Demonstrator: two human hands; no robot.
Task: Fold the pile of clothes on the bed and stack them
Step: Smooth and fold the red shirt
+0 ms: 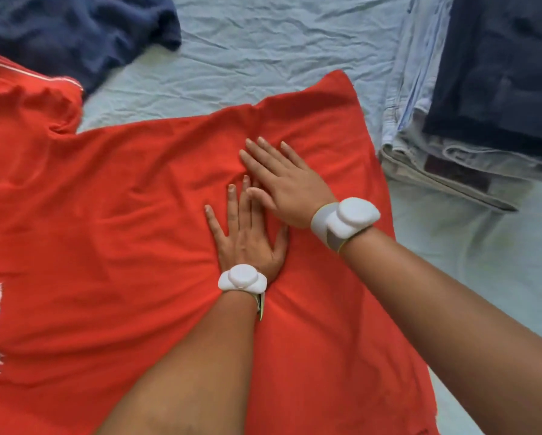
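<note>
A red shirt [112, 215] with white print lies spread across the bed, its sleeve at the upper left. My left hand [247, 233] lies flat on the shirt's middle with fingers straight. My right hand [285, 180] rests flat just beyond it, fingers straight and pointing up-left, its thumb over the left hand's fingers. Both wrists carry white bands. A stack of folded clothes [470, 114] stands at the right, dark navy on top, pale blue and beige below.
A crumpled navy garment [75, 32] lies at the upper left, partly under the red sleeve. The pale blue bed sheet [263, 45] shows behind the shirt and along the right side below the stack.
</note>
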